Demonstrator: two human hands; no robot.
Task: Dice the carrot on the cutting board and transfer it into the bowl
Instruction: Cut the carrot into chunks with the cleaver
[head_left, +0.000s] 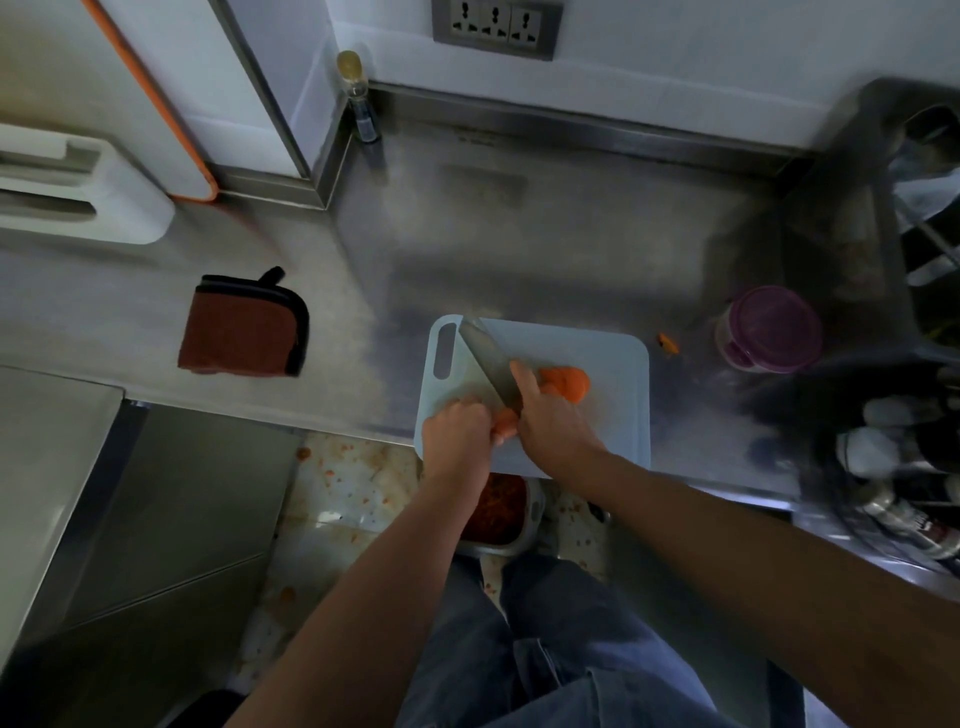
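Purple-lidded jar (769, 328) near cutting board (602, 358)

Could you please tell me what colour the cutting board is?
The cutting board is pale blue, clearest in the head view.

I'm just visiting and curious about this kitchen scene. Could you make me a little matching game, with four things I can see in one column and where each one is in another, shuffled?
Things:
1. knife
2. pot holder
3. purple-lidded jar
4. bottle

Places:
A. back corner of the counter, by the wall
B. on the counter, left of the cutting board
C. gripped in the right hand, over the cutting board
D. on the counter, right of the cutting board

Pairs: 1-C, 2-B, 3-D, 4-A.
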